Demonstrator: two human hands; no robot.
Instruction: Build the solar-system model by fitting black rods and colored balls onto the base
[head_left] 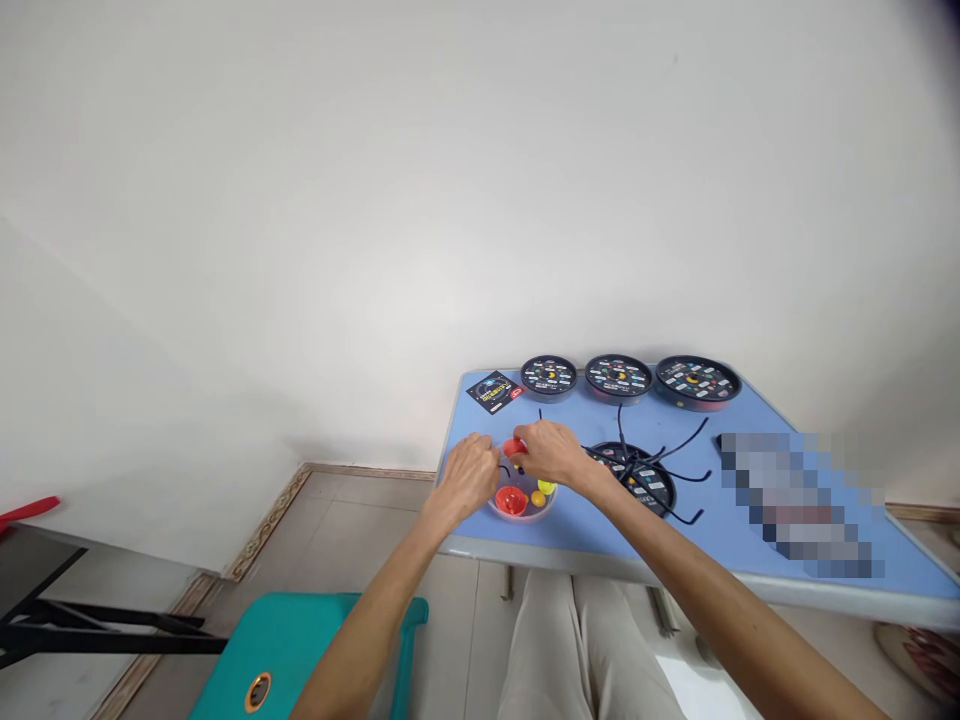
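Note:
Over the near left part of the blue table, my left hand [472, 472] is closed, its fingers curled at the left rim of a clear round bowl [551, 508]. A thin black hooked end [505, 468] shows beside its fingertips; whatever lies inside the grip is hidden. My right hand [553, 450] pinches a small red cup-shaped piece [514, 447] above the far side of the bowl. Inside the bowl are a red half shell [511, 502], an orange-yellow ball [538, 498] and a bright yellow piece [547, 487]. A short black rod tip [540, 413] sticks up behind my right hand.
Black bent rods [664, 455] spread from a round printed black disc [652, 490] right of my right hand. Three similar round containers [617, 375] line the wall, beside a square printed card [495, 392]. A blurred-out object [799, 510] lies right; a teal stool [300, 640] stands left.

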